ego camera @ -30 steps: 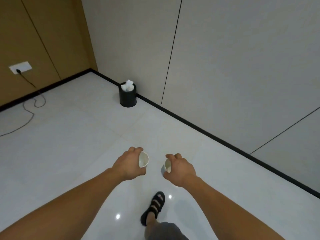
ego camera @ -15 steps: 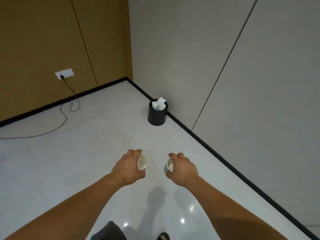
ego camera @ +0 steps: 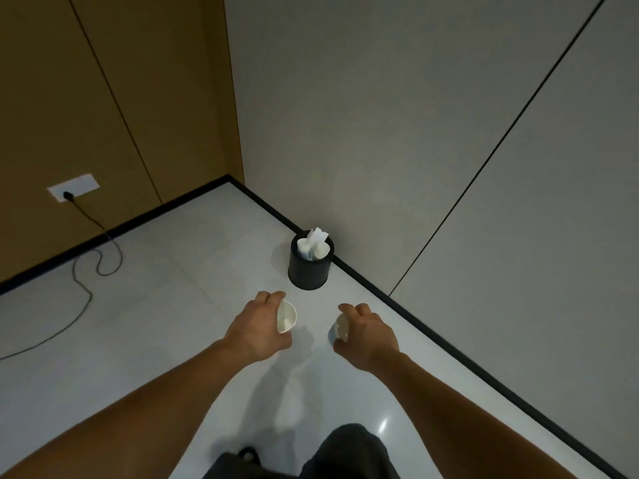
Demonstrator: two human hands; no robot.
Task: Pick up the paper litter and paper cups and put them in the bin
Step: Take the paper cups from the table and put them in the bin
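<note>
Holding paper cup sideways, left grip wrapped its wall; right grip clasped second cup. Both hung near bin at floor edge. Cups judged light, thin, crushable: sidewall hold, gentle.

Cups and paper crowd the bin

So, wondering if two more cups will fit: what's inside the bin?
White paper cups and crumpled paper reach the bin's rim. Whatever lies beneath them is hidden.
</note>
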